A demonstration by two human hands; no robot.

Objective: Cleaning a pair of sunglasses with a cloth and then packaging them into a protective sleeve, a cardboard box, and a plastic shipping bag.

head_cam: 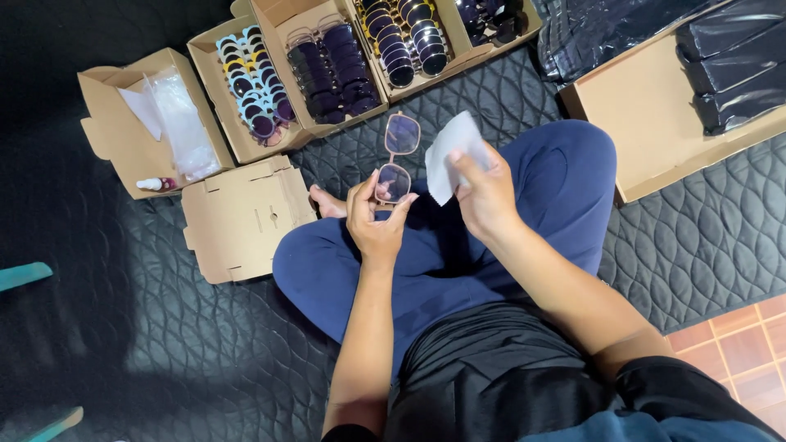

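Observation:
My left hand (372, 221) grips a pair of pink-framed glasses (399, 155) by the near lens, the other lens pointing away from me. My right hand (483, 192) pinches a white cleaning cloth (446, 151) just right of the glasses, not touching the lenses. Both hands hover above my crossed legs in blue trousers (524, 213).
Open cardboard boxes of sunglasses (327, 69) line the far edge of the black quilted mat (164, 327). A box with clear plastic bags (176, 123) and a small bottle sits far left, a flat cardboard lid (241, 217) beside it. A big box of black pouches (720, 74) stands right.

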